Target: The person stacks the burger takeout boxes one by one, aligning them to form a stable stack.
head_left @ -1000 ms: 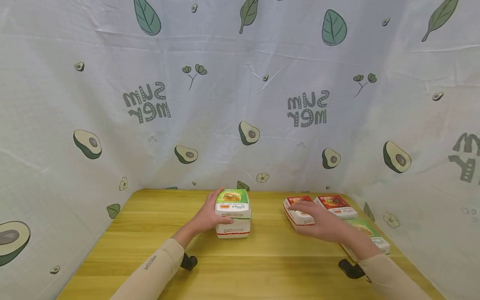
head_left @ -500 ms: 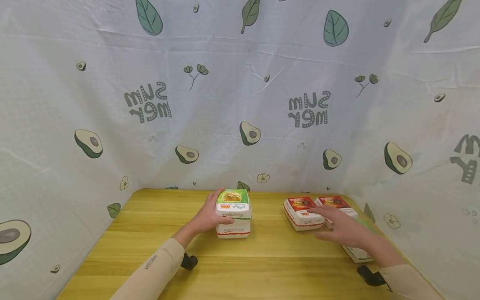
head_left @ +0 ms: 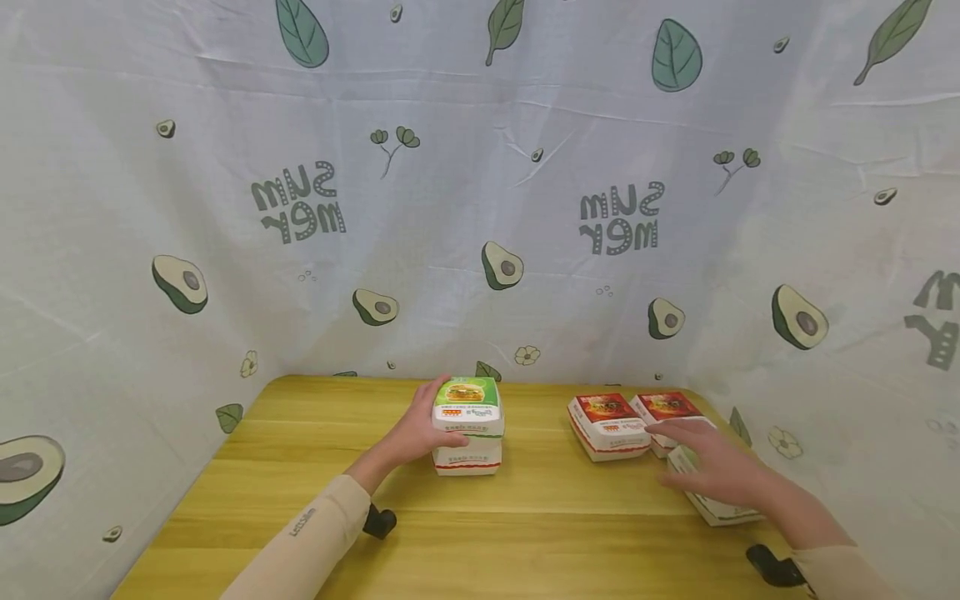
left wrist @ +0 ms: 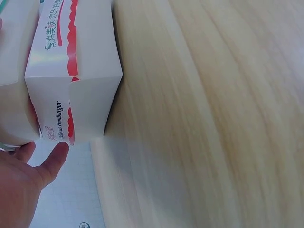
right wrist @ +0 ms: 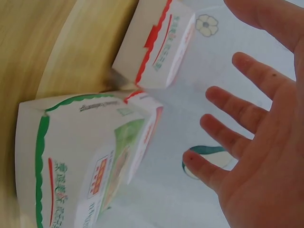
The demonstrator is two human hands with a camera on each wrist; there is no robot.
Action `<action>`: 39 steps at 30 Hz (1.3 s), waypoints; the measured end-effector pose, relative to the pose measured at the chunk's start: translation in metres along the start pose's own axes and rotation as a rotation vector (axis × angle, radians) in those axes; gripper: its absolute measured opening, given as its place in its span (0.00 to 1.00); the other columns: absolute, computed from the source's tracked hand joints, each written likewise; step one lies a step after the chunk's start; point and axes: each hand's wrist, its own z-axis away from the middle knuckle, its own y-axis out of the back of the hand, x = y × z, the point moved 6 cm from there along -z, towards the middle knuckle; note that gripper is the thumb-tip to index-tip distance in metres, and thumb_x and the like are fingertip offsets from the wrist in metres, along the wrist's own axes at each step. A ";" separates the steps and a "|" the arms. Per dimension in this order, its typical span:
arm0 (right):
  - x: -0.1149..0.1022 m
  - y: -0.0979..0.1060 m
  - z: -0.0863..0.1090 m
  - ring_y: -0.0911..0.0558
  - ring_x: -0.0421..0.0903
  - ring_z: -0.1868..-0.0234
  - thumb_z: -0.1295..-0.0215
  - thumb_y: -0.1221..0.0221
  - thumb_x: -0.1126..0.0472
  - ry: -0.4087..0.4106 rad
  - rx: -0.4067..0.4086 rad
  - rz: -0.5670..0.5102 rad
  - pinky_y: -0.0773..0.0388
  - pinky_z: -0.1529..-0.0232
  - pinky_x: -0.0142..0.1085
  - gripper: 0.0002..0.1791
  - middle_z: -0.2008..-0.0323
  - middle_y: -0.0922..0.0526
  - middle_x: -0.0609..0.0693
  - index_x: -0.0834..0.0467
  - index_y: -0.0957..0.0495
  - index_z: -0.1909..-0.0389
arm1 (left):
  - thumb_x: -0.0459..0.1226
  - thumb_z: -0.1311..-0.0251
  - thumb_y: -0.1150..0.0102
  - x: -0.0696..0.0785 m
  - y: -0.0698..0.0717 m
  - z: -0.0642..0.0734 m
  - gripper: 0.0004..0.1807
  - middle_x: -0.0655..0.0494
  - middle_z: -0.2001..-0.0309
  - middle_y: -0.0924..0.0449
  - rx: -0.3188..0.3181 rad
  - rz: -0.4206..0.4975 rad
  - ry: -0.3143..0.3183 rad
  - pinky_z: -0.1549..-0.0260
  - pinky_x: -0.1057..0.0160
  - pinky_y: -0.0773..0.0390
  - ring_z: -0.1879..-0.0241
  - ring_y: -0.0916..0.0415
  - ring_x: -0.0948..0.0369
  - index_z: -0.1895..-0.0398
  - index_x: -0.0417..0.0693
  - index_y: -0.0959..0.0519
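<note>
From here the left grip (head_left: 412, 432) curls round a white, green-topped burger box (head_left: 471, 410), hamburger pictured, stacked on a red-trimmed carton (head_left: 480, 457); the right grip (head_left: 718, 472) spreads empty.

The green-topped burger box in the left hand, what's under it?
Another white box with red wavy trim is under the green-topped box, resting on the wooden table. Its top is covered, so I can't see what's there.

Two stacked boxes (head_left: 468, 423) on the table (head_left: 540, 533) left of three boxes (head_left: 621, 432), curtain (head_left: 450, 208) behind
</note>
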 end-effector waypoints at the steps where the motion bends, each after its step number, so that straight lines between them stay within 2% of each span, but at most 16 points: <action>1: 0.003 -0.001 0.001 0.30 0.70 0.36 0.49 0.27 0.42 -0.011 0.003 0.012 0.29 0.46 0.68 0.41 0.37 0.25 0.64 0.55 0.24 0.36 | 0.47 0.57 0.19 0.000 0.000 0.000 0.62 0.44 0.25 0.50 -0.003 0.001 0.000 0.34 0.39 0.36 0.36 0.36 0.49 0.20 0.60 0.50; 6: 0.018 -0.005 0.005 0.31 0.71 0.36 0.49 0.27 0.41 -0.028 0.006 0.019 0.30 0.46 0.69 0.42 0.36 0.26 0.66 0.56 0.25 0.35 | 0.48 0.57 0.19 0.001 0.000 0.001 0.63 0.45 0.25 0.50 -0.005 -0.005 0.003 0.34 0.39 0.37 0.36 0.35 0.49 0.20 0.61 0.50; 15: 0.041 -0.010 0.010 0.33 0.72 0.37 0.51 0.25 0.45 -0.015 0.013 0.014 0.31 0.46 0.70 0.43 0.37 0.27 0.69 0.59 0.26 0.36 | 0.48 0.57 0.19 -0.001 0.002 0.001 0.62 0.45 0.26 0.48 0.003 -0.007 -0.002 0.35 0.40 0.35 0.38 0.34 0.50 0.20 0.61 0.50; 17: 0.047 -0.012 0.012 0.34 0.73 0.36 0.50 0.25 0.44 -0.035 0.000 0.017 0.32 0.46 0.71 0.43 0.36 0.28 0.70 0.59 0.27 0.35 | 0.49 0.57 0.19 0.000 0.002 0.000 0.62 0.45 0.26 0.48 0.004 -0.007 -0.004 0.35 0.40 0.35 0.38 0.34 0.51 0.20 0.61 0.50; 25: 0.068 -0.020 0.017 0.30 0.72 0.40 0.51 0.25 0.44 -0.032 0.035 0.047 0.28 0.53 0.69 0.42 0.37 0.29 0.68 0.56 0.27 0.35 | 0.49 0.57 0.19 -0.003 0.001 -0.001 0.63 0.45 0.26 0.48 0.002 -0.006 -0.003 0.35 0.39 0.35 0.38 0.34 0.50 0.20 0.61 0.51; 31: 0.080 -0.022 0.021 0.31 0.74 0.41 0.51 0.27 0.41 -0.052 0.057 0.096 0.30 0.56 0.72 0.42 0.36 0.29 0.68 0.56 0.27 0.36 | 0.50 0.57 0.20 -0.002 0.001 -0.001 0.63 0.44 0.25 0.49 -0.005 -0.021 -0.002 0.34 0.39 0.36 0.36 0.35 0.49 0.19 0.59 0.51; 39: 0.094 -0.030 0.023 0.35 0.76 0.39 0.50 0.26 0.44 -0.077 0.036 0.017 0.36 0.50 0.74 0.43 0.35 0.34 0.73 0.60 0.28 0.35 | 0.49 0.57 0.19 -0.003 0.000 -0.003 0.63 0.45 0.25 0.50 -0.009 -0.019 -0.008 0.34 0.40 0.36 0.36 0.35 0.49 0.20 0.61 0.50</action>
